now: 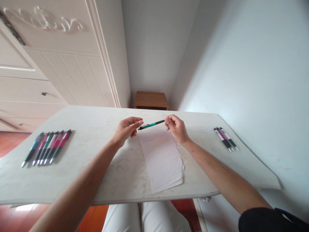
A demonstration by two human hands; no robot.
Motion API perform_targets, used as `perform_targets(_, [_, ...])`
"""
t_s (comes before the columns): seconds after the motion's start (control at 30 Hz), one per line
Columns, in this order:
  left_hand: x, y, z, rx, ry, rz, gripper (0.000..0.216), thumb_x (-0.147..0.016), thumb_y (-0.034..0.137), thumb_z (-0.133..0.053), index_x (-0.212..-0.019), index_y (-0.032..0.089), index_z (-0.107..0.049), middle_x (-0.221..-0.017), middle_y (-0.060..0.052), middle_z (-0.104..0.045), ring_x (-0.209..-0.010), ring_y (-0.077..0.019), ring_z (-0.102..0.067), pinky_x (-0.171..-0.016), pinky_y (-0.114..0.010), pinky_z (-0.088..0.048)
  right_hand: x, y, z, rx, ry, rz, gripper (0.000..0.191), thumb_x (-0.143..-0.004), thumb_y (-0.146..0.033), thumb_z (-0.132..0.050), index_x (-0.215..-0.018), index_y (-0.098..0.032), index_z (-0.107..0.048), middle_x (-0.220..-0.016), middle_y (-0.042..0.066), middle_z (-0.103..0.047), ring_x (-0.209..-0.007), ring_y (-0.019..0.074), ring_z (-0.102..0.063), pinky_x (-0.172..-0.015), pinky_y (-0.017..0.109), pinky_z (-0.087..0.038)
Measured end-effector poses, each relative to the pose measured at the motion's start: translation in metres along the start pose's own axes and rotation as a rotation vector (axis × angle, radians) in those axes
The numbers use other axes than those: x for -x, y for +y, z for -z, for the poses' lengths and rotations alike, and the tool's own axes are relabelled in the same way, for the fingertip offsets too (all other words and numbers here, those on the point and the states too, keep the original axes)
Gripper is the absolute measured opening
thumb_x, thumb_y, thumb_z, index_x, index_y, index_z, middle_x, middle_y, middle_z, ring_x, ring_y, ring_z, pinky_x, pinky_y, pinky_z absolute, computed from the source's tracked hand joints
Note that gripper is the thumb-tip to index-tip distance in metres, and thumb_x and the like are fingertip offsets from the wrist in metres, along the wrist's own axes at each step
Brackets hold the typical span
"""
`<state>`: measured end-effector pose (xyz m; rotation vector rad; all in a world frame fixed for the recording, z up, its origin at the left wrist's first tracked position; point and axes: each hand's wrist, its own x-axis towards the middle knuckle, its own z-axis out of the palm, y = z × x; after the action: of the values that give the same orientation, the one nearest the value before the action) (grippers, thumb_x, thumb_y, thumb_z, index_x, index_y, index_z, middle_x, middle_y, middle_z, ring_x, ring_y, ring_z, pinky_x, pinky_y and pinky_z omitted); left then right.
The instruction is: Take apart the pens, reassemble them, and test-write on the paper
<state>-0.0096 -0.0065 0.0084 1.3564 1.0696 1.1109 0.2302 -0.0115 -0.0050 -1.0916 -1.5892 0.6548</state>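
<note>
Right hand [178, 128] pinches teal-black pen [152, 124] by its grip end near lined paper [161, 161] on surface [118, 180], left hand [125, 130] half-curled at clip end, contact unclear.

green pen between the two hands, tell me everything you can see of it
The green pen is slim, with a teal-green barrel, a black section toward one end, and a black clip at the other; it looks like plastic. The right hand pinches its black end. The clip end points to the left hand; whether they touch is unclear. It slants slightly in view, just past the paper's far edge.
</note>
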Motion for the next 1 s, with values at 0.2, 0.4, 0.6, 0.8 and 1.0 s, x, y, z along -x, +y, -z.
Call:
perform_targets(0.2, [0.0038,0.0012,-0.0008,-0.163,-0.174,0.100,0.055,-0.079,0.067,-0.060,-0.075,0.012,-0.069,-0.044,0.001,-0.050,-0.039,-0.0073,-0.039,-0.038,-0.020,-0.027,-0.0004,0.0003,0.0000,-0.024,0.041,0.006,0.034,-0.092,-0.052,-0.054,-0.082,-0.020,-0.057,-0.068,-0.001,-0.058,-0.052,0.0098,-0.054,-0.053,0.024,-0.043])
perform_targets(0.4, [0.0020,-0.0011,0.0002,-0.149,-0.137,0.017,0.046,-0.075,0.059,-0.069,-0.071,0.013,-0.071,-0.044,0.003,-0.047,-0.040,-0.0053,-0.034,-0.040,-0.020,-0.023,-0.0004,0.0013,0.0000,0.017,0.016,-0.016,0.037,-0.091,-0.055,-0.053,-0.082,-0.020,-0.056,-0.067,0.000,-0.059,-0.052,0.0110,-0.055,-0.052,0.024,-0.043])
perform_targets(0.6, [-0.0006,-0.0039,-0.0001,-0.016,-0.055,-0.028,0.044,-0.068,0.047,-0.079,-0.097,0.012,-0.077,-0.074,-0.006,-0.068,-0.045,-0.0047,-0.037,-0.040,-0.021,-0.026,0.0001,0.0007,0.0000,0.084,-0.012,-0.006,0.039,-0.091,-0.058,-0.050,-0.079,-0.021,-0.055,-0.066,0.000,-0.060,-0.054,0.0121,-0.057,-0.055,0.025,-0.045])
perform_targets(0.8, [0.0014,-0.0023,-0.0020,-0.006,-0.028,-0.017,0.042,-0.061,0.038,-0.084,-0.091,0.010,-0.078,-0.050,0.001,-0.056,-0.044,-0.0063,-0.039,-0.042,-0.022,-0.030,-0.0008,0.0021,0.0010,0.096,-0.002,-0.016,0.041,-0.092,-0.059,-0.049,-0.078,-0.021,-0.054,-0.064,0.000,-0.059,-0.055,0.0129,-0.057,-0.056,0.026,-0.045])
perform_targets(1.0, [0.0007,-0.0054,-0.0023,-0.053,-0.014,-0.024,0.040,-0.059,0.038,-0.084,-0.088,0.011,-0.079,-0.047,0.002,-0.054,-0.044,-0.0073,-0.042,-0.043,-0.022,-0.033,-0.0015,0.0025,0.0016,0.106,-0.005,-0.022,0.043,-0.092,-0.060,-0.048,-0.076,-0.021,-0.053,-0.063,-0.001,-0.058,-0.055,0.0126,-0.056,-0.057,0.026,-0.044])
